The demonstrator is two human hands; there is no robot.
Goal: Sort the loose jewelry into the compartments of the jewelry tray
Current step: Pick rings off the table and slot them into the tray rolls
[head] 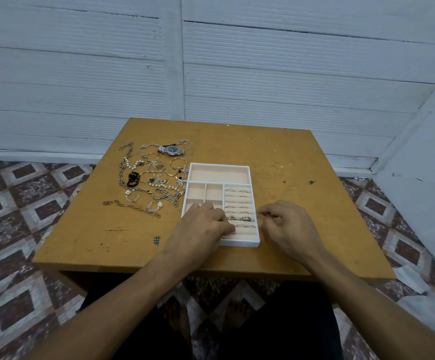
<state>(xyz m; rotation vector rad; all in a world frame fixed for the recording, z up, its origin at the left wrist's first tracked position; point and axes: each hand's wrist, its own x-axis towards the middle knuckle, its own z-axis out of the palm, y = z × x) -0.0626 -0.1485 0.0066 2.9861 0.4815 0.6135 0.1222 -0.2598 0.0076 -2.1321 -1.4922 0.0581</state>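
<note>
Your left hand (203,226) lies flat on the white, peach-lined jewelry tray (219,175); at its 3 o'clock, your right hand (286,224) curls, its grip unclear.

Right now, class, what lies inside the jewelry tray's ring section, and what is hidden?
Thin rings sit in the slots of the ring section, with two chunkier rings lower down. The left hand covers its near-left corner, so anything there is hidden.

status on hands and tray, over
Left hand flat on tray over ring rows. Right hand curled at its right edge, hold unclear. Jewelry pile loose left of tray.
</note>
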